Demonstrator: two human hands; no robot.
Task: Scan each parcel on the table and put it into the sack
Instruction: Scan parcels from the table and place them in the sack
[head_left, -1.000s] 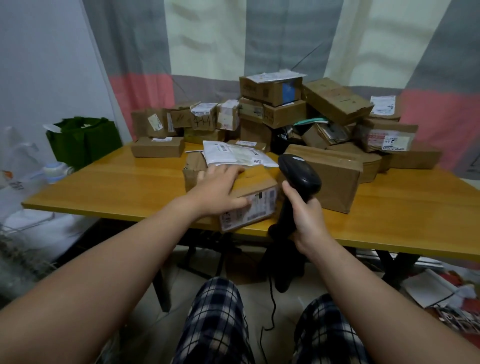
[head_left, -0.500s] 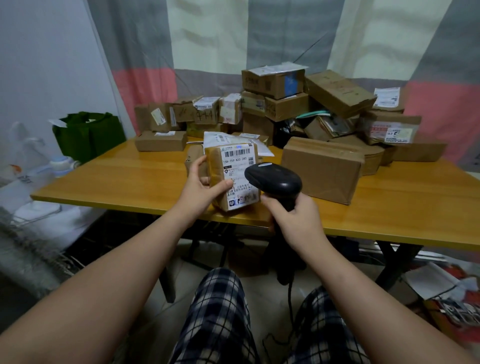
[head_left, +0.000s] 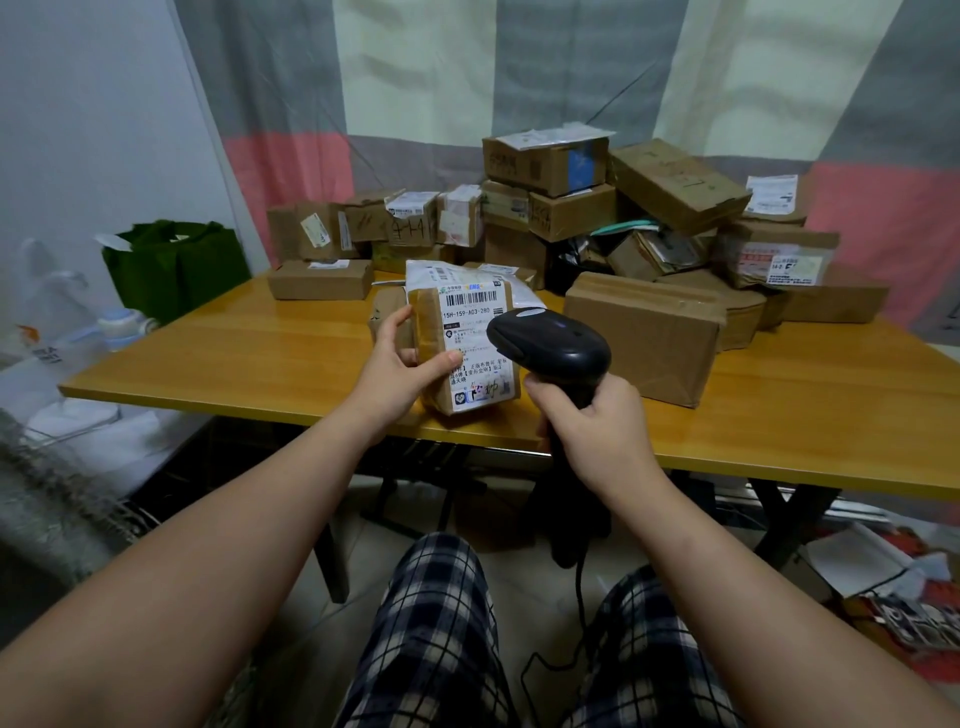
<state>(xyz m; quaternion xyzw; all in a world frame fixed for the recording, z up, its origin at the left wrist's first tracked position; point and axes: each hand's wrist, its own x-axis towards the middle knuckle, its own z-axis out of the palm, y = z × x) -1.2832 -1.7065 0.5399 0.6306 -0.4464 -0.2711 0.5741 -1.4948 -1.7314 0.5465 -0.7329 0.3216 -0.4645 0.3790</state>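
My left hand (head_left: 397, 364) grips a small brown parcel (head_left: 465, 347) above the table's front edge, its white barcode label facing me. My right hand (head_left: 592, 431) holds a black corded barcode scanner (head_left: 550, 353) by its handle, the scanner's head right in front of the label. A big brown box (head_left: 644, 332) lies just right of the scanner. Behind it a heap of cardboard parcels (head_left: 571, 208) fills the back of the wooden table (head_left: 260, 358). The pale mesh sack (head_left: 57, 467) lies at the far left, below the table's left end.
A green bag (head_left: 176, 265) stands beyond the table's left end, with a white plastic bag (head_left: 41, 332) beside it. Papers and litter (head_left: 883, 582) cover the floor at the right. The scanner's cable (head_left: 579, 613) hangs between my knees.
My left hand lifted the small parcel off the table and turned its label towards me. My right hand raised the scanner and brought its head in front of the label.
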